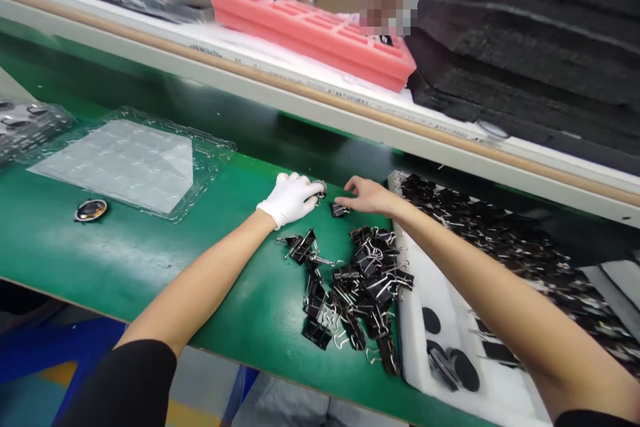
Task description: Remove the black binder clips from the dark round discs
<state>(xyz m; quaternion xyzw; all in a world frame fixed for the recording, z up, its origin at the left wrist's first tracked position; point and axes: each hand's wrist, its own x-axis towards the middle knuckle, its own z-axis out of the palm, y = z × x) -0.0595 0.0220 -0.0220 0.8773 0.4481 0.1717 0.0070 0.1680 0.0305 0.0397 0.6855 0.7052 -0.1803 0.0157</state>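
My left hand (290, 200), in a white glove, rests low over the green table with its thumb and forefinger closed around a small dark piece with silver wire, which looks like a binder clip (321, 193). It is partly hidden by the fingers. Bare and with thumb and forefinger apart, my right hand (369, 195) is just to the right. Its thumb tip is at a black binder clip (339, 210); whether they touch I cannot tell. A loose heap of black binder clips (367, 280) with silver handles lies nearer to me, below both hands.
Right of the heap, a white foam-lined tray (413, 347) holds many dark parts and black discs (463, 370). At left are a clear plastic tray (213, 167) and an oval part (91, 210). A shelf (280, 90) with pink foam (320, 33) crosses behind; a person stands beyond.
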